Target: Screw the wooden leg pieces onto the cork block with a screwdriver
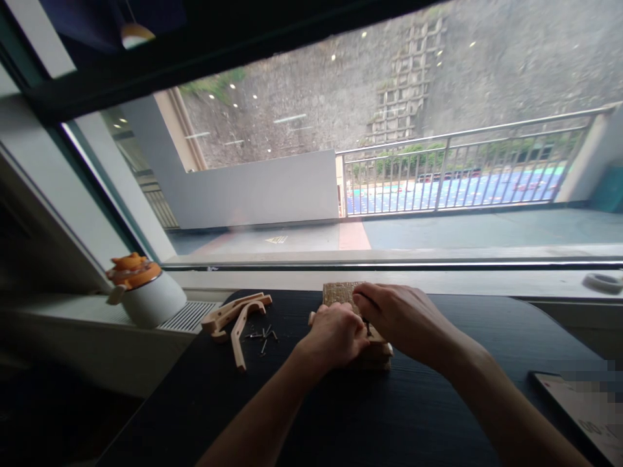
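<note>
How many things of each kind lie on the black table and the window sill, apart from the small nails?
Wooden block under the left hand and right hand: 1
Loose curved wooden pieces: 3, though they overlap
White pot with orange lid: 1
Flat sheet at the right edge: 1
Pale ring on the sill: 1
Total: 7

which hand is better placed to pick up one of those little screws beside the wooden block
Left, probably. The left hand rests on the left end of the wooden block, nearest the screws; the right hand sits on its right side and would have to cross over.
</note>
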### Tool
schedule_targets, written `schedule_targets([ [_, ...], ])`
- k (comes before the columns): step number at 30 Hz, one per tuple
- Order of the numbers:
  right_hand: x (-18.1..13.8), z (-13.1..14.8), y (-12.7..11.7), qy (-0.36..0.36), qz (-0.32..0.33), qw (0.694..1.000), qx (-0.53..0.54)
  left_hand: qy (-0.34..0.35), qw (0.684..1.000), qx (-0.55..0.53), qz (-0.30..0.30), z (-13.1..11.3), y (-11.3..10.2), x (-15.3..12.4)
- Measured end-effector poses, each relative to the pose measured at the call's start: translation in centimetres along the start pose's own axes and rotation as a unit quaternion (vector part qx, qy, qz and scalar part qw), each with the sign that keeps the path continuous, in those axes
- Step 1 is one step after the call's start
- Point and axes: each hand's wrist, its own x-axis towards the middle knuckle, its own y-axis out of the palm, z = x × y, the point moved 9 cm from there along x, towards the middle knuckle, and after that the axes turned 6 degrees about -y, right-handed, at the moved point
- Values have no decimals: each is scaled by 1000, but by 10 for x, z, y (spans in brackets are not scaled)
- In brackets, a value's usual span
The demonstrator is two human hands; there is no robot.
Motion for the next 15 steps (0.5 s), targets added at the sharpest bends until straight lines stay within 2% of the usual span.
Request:
schedule_targets([
  [4,0,1,1,-11,-1,1000,20,0,1000,-4,-15,0,-2,0],
  [15,2,-21,-4,66,-18,997,-38,3,1000,7,13,-2,-1,0],
])
